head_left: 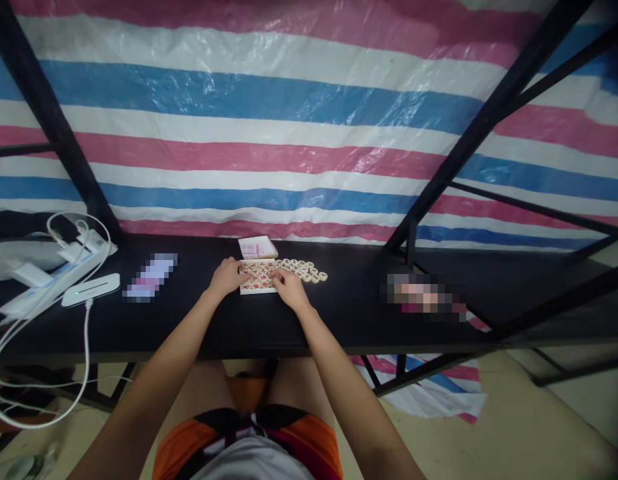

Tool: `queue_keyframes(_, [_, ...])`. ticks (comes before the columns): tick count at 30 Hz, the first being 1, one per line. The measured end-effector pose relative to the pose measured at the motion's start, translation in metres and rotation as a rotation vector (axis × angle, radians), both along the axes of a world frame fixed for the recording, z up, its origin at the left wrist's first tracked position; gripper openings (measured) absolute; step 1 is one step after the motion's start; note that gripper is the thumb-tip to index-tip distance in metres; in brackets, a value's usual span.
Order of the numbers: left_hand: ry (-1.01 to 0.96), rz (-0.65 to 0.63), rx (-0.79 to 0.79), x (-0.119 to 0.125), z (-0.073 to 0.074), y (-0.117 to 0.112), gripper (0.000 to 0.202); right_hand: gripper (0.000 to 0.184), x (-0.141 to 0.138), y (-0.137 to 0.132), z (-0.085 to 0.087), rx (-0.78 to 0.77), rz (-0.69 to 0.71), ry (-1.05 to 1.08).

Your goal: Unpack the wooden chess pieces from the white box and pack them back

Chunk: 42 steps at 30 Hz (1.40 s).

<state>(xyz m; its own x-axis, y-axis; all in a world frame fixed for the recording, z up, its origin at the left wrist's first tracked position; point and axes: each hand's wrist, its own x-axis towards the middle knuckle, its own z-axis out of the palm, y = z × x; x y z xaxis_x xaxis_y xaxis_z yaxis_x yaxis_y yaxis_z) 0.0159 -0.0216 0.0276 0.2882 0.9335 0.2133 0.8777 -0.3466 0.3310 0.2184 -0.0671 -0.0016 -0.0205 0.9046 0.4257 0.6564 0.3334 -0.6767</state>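
Observation:
A small white box [257, 291] lies on the black desk, filled with round Chinese chess pieces [255, 273] marked in red. At its left side is my left hand [225, 278], fingers closed on the edge and thumb reaching over the pieces. My right hand [290, 288] is at the right side, fingers bent in together with their tips at the box's right edge and the outer pieces. Whether a piece is between those fingertips is too small to tell. Just beyond my right hand sit loose pieces [313, 273] with dark marks, in rows. Behind the box lies a white lid [257, 247] with pink print.
A blurred phone-like object [151, 277] lies left on the black desk [359, 320]. Farther left are a white device [91, 290], a power strip [53, 277] and looping cables. Another blurred item [421, 293] lies right, near black metal posts [453, 160]. Striped plastic sheeting [269, 107] hangs behind.

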Motion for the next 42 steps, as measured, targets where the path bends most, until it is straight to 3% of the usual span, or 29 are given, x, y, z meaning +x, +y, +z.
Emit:
queue_keyframes(6, [-0.154, -0.049, 0.074, -0.001, -0.007, 0.007, 0.018, 0.024, 0.000, 0.001, -0.001, 0.004, 0.007, 0.005])
queue_keyframes(13, [-0.251, -0.193, 0.021, -0.005, -0.008, 0.011, 0.016, 0.023, 0.000, 0.002, -0.003, -0.006, 0.004, -0.012])
queue_keyframes(15, [-0.351, -0.153, 0.031, -0.007, -0.006, 0.014, 0.016, 0.023, 0.000, 0.002, -0.003, -0.010, 0.006, -0.016])
queue_keyframes(20, [-0.544, 0.091, 0.011, -0.021, -0.006, 0.022, 0.013, 0.023, 0.002, 0.001, -0.003, -0.017, 0.015, -0.029])
queue_keyframes(23, [-0.445, 0.155, -0.024, -0.026, -0.012, 0.025, 0.009, 0.024, 0.002, 0.001, -0.003, -0.022, 0.017, -0.028])
queue_keyframes(28, [-0.191, 0.090, 0.039, -0.025, -0.017, 0.025, 0.021, 0.024, 0.002, 0.000, -0.001, -0.030, 0.021, -0.048])
queue_keyframes(42, [0.019, -0.068, 0.161, -0.009, -0.003, 0.007, 0.036, 0.022, 0.001, -0.002, 0.003, -0.017, 0.024, -0.080])
